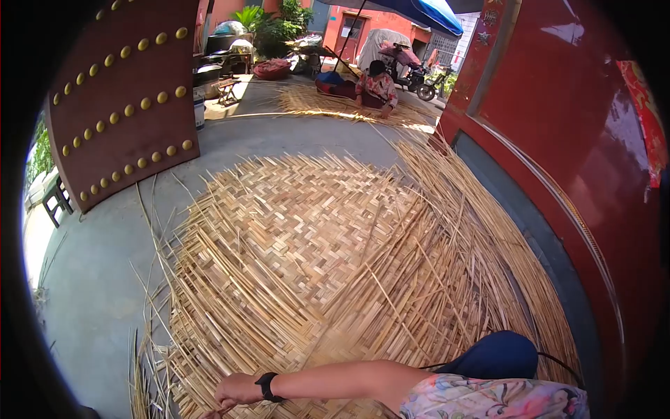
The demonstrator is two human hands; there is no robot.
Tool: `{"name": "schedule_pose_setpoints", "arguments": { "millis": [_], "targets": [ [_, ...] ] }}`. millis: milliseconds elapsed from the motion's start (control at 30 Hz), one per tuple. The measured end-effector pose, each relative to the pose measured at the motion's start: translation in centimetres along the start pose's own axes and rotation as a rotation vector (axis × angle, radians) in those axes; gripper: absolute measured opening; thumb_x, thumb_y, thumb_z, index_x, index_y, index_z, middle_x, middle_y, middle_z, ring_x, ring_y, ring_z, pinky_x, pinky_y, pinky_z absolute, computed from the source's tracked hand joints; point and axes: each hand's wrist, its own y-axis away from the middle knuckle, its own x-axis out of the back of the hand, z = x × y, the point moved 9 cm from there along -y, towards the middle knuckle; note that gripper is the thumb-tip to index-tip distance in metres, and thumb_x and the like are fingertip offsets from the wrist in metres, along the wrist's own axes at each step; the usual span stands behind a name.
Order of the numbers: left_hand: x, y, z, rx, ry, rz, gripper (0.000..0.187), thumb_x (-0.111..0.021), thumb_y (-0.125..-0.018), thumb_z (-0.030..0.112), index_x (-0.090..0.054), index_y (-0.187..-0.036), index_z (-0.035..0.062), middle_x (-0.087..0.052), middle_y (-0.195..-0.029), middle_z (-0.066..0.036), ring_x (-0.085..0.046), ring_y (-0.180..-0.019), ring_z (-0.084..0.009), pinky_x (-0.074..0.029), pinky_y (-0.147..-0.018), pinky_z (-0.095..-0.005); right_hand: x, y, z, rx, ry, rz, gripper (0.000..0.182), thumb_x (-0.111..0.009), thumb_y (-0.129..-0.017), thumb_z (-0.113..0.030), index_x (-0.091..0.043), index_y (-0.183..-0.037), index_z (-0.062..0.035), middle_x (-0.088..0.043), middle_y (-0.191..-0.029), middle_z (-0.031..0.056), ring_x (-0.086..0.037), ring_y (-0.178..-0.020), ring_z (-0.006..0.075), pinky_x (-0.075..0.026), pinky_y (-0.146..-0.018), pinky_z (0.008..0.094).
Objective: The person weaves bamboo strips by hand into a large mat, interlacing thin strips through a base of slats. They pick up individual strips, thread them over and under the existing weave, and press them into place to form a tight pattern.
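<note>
A large woven mat of flat tan strips lies on the grey floor, with long loose strip ends along its left and right sides. One bare arm with a black wristband reaches across the mat's near part from the right. Its hand is at the lower left, over the strips, with the fingers bent together; what they hold is too small to make out. Whether this is my left or right hand is hard to tell; it appears to be my right hand. My left hand does not show.
Bundled loose strips run along the red wall on the right. A studded dark red door stands at the left. Farther off, a person crouches over more strips under a blue umbrella, near parked motorcycles.
</note>
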Motion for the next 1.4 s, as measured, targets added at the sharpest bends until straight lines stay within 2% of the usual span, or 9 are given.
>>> {"name": "schedule_pose_setpoints", "arguments": {
  "millis": [33,167,367,467,533,667,800,967,1400],
  "targets": [
    [0.8,-0.1,-0.5,-0.033,-0.022,-0.008,0.012,-0.070,-0.092,0.004,-0.064,-0.103,0.0057,-0.067,-0.101,-0.005,-0.065,-0.090,-0.0146,-0.048,-0.071,-0.0250,0.5,0.9,-0.7,0.046,-0.040,0.031,0.015,-0.068,-0.085,-0.022,-0.062,-0.085,-0.0081,-0.061,-0.085,0.0098,-0.062,-0.079,0.0355,-0.047,-0.064,0.0446],
    [-0.9,1.2,1.1,-0.054,-0.039,-0.027,0.017,-0.069,-0.095,0.008,-0.064,-0.111,0.0057,-0.067,-0.105,-0.006,-0.065,-0.093,-0.0150,-0.048,-0.071,-0.0250,1.0,2.1,-1.3,0.104,-0.088,0.157,0.021,-0.076,-0.077,-0.024,-0.065,-0.088,-0.0096,-0.065,-0.082,0.0092,-0.065,-0.081,0.0336,-0.048,-0.066,0.0440],
    [0.2,-1.1,-2.3,-0.020,0.076,-0.027,0.032,-0.059,-0.102,0.015,-0.053,-0.132,0.0062,-0.070,-0.110,-0.008,-0.068,-0.099,-0.0156,-0.049,-0.072,-0.0254,1.6,3.4,-1.4,0.127,0.136,0.336,0.012,-0.062,-0.087,-0.015,-0.055,-0.096,-0.0091,-0.059,-0.090,0.0112,-0.063,-0.085,0.0360,-0.051,-0.069,0.0467],
    [-1.1,0.3,0.6,-0.060,0.093,0.008,0.024,-0.066,-0.095,0.005,-0.059,-0.118,0.0050,-0.072,-0.097,-0.005,-0.069,-0.084,-0.0124,-0.043,-0.060,-0.0217,0.7,3.5,-2.3,-0.155,0.280,-0.009,0.026,-0.053,-0.094,-0.030,-0.058,-0.106,-0.0070,-0.065,-0.097,0.0175,-0.065,-0.088,0.0388,-0.051,-0.074,0.0521],
    [-0.2,-0.9,-2.6,0.044,0.263,0.020,0.016,-0.067,-0.095,0.005,-0.062,-0.110,0.0077,-0.073,-0.092,-0.002,-0.070,-0.084,-0.0101,-0.040,-0.058,-0.0199,-0.4,4.0,-2.6,-0.203,0.335,-0.153,0.026,-0.051,-0.095,-0.028,-0.064,-0.097,-0.0050,-0.069,-0.086,0.0186,-0.067,-0.082,0.0394,-0.053,-0.073,0.0527],
    [-1.1,0.5,-2.5,0.193,0.320,0.035,0.015,-0.069,-0.096,0.014,-0.061,-0.108,0.0096,-0.071,-0.098,-0.003,-0.068,-0.085,-0.0115,-0.051,-0.068,-0.0231,-0.2,4.8,-3.9,0.052,0.581,0.057,0.021,-0.058,-0.093,-0.021,-0.061,-0.109,-0.0078,-0.065,-0.082,0.0126,-0.067,-0.079,0.0308,-0.054,-0.066,0.0447],
    [0.4,0.0,-3.8,0.392,0.072,0.107,0.024,-0.070,-0.097,0.023,-0.059,-0.106,0.0039,-0.065,-0.089,-0.003,-0.068,-0.082,-0.0140,-0.056,-0.069,-0.0249,-1.1,5.8,-4.8,0.116,0.943,0.120,0.048,-0.059,-0.088,-0.012,-0.054,-0.135,-0.0013,-0.062,-0.096,0.0063,-0.064,-0.080,0.0202,-0.054,-0.062,0.0319],
    [-0.3,-1.2,-8.1,0.446,0.274,-0.041,0.016,-0.061,-0.096,0.002,-0.057,-0.110,-0.0045,-0.064,-0.100,-0.013,-0.067,-0.082,-0.0212,-0.061,-0.074,-0.0325,-3.5,6.3,-4.1,0.072,0.995,0.128,0.059,-0.059,-0.087,-0.010,-0.047,-0.143,0.0019,-0.059,-0.103,0.0055,-0.062,-0.086,0.0170,-0.054,-0.063,0.0277],
    [5.3,-3.2,-5.6,0.053,0.488,0.355,0.031,-0.045,-0.104,0.027,-0.052,-0.111,-0.0021,-0.066,-0.088,-0.020,-0.072,-0.080,-0.0365,-0.062,-0.071,-0.0431,-3.9,7.1,-3.4,0.101,0.742,0.190,0.063,-0.058,-0.087,-0.006,-0.042,-0.147,0.0018,-0.056,-0.088,0.0082,-0.064,-0.074,0.0210,-0.054,-0.056,0.0325]
  ]
}}
